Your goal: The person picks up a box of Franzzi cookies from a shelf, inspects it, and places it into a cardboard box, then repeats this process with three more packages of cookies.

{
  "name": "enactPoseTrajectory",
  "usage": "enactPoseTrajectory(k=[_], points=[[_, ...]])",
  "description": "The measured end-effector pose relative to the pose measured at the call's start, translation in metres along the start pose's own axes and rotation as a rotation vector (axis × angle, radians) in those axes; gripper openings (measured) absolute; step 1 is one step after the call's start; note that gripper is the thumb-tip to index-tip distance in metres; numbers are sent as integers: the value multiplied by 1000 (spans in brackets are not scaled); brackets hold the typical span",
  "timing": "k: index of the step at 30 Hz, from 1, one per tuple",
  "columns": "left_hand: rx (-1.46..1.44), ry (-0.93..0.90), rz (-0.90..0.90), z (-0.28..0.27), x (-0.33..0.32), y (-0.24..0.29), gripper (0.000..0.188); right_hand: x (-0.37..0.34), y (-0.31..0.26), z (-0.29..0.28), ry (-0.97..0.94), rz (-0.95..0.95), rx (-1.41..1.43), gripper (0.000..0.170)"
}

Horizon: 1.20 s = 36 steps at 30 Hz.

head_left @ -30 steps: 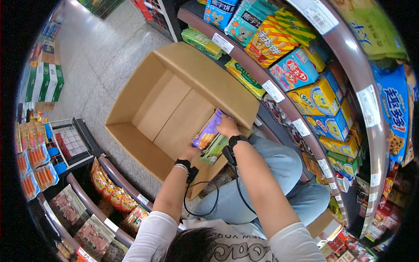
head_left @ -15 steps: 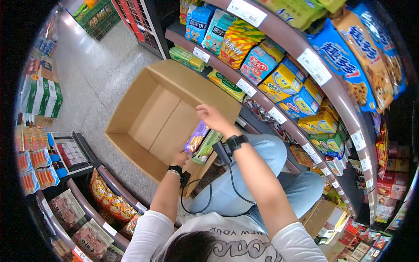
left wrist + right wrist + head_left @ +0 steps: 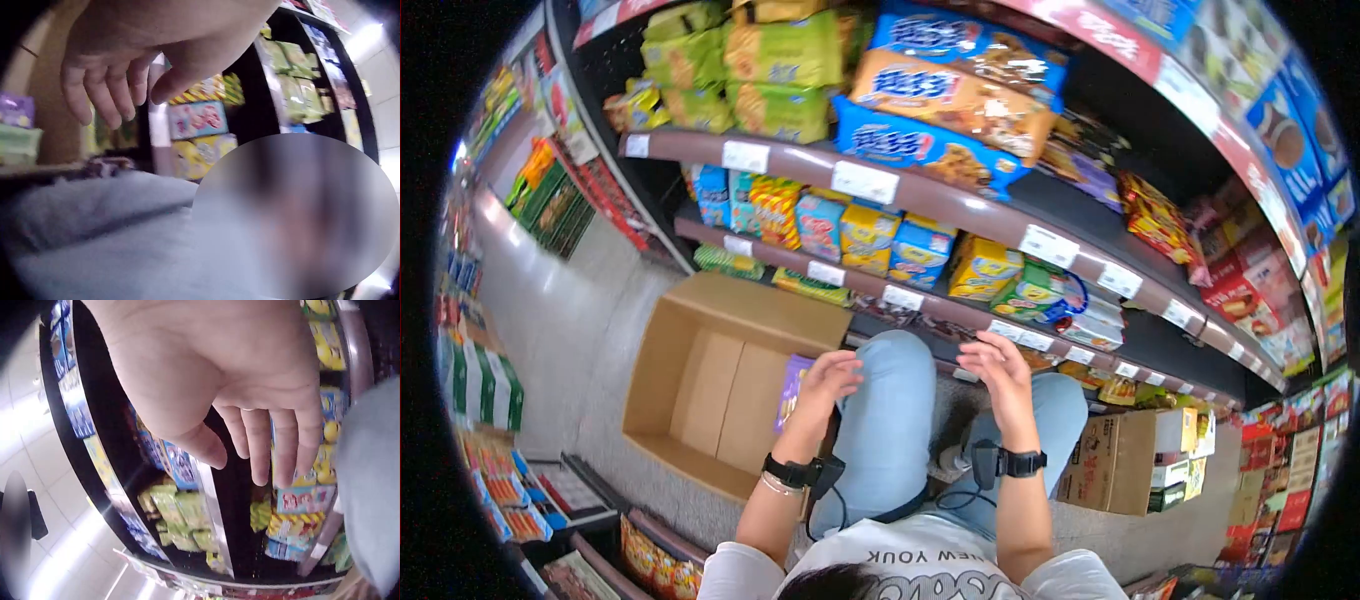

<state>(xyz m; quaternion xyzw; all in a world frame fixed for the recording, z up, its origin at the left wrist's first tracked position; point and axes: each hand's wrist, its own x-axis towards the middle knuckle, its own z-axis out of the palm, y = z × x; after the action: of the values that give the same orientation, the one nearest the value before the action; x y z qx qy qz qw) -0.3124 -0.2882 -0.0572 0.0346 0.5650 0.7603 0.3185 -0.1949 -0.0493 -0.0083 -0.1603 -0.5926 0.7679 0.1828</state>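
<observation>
My left hand (image 3: 828,385) hovers beside the knee, close to the near side of a large open cardboard box (image 3: 662,365). Its fingers are loosely bent with nothing in them. The right hand (image 3: 1002,378) is raised over the other knee, fingers spread and empty. Inside the box lies a purple snack packet (image 3: 790,392), partly covered by my left hand and forearm in the head view. A green packet (image 3: 19,145) rests alongside it in the left wrist view. Beyond both hands, colourful biscuit boxes (image 3: 920,250) line a low shelf.
Above that row, a shelf holds blue and orange cookie bags (image 3: 950,100) and green snack bags (image 3: 785,85). A second cardboard box (image 3: 1112,460) with cartons in it stands at my right. Shelving with orange snack packs (image 3: 662,560) is at the lower left.
Both hands have left the purple and green packets, which stay in the box. The hands have drawn back over the knees, and the head view has swung right towards the shelves.
</observation>
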Motion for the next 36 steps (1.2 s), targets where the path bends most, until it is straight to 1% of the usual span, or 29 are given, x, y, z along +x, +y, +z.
enactPoseTrajectory(k=[3, 5, 6, 10, 11, 13, 15, 18, 20, 22, 25, 26, 27, 28, 29, 30, 31, 34, 35, 36], points=[[69, -228, 32, 59, -4, 24, 28, -33, -10, -39, 213, -98, 36, 30], [33, -325, 24, 91, -6, 29, 28, -51, -10, -60, 325, -129, 62, 28], [15, -373, 15, 106, -8, 29, 28, -57, -10, -67, 348, -142, 65, 27], [118, -434, 124, 153, -2, 31, 28, -66, -21, -85, 416, -191, 76, 22], [134, -423, 141, 164, 3, 38, 29, -62, -28, -84, 415, -213, 57, 21], [180, -401, 276, 186, 13, 53, 31, -51, -48, -85, 383, -266, 6, 19], [224, -372, 394, 208, 24, 71, 33, -34, -74, -81, 361, -360, -84, 18], [254, -326, 522, 241, 45, 102, 39, 9, -111, -76, 271, -528, -201, 18], [283, -304, 596, 259, 67, 118, 40, 43, -131, -77, 294, -613, -413, 19], [356, -250, 685, 274, 89, 129, 41, 73, -152, -77, 267, -647, -413, 23], [430, -163, 782, 292, 128, 134, 40, 124, -162, -89, 410, -769, -628, 26], [467, -130, 823, 295, 139, 133, 40, 133, -167, -91, 453, -755, -702, 28], [549, -57, 897, 303, 136, 136, 42, 139, -173, -90, 494, -740, -775, 29], [609, -10, 993, 306, 143, 137, 40, 144, -178, -88, 536, -724, -847, 30], [670, 39, 1089, 309, 153, 137, 38, 152, -181, -88, 576, -640, -889, 32], [731, 90, 1184, 311, 165, 136, 36, 160, -180, -92, 588, -616, -924, 33], [742, 121, 1219, 312, 173, 137, 42, 167, -178, -97, 599, -591, -958, 34], [929, 289, 1101, 316, 185, 138, 55, 184, -177, -108, 607, -511, -1029, 39], [943, 222, 870, 315, 188, 141, 64, 188, -175, -111, 620, -478, -1043, 40], [974, 232, 809, 315, 196, 140, 66, 190, -174, -114, 633, -443, -1058, 40]])
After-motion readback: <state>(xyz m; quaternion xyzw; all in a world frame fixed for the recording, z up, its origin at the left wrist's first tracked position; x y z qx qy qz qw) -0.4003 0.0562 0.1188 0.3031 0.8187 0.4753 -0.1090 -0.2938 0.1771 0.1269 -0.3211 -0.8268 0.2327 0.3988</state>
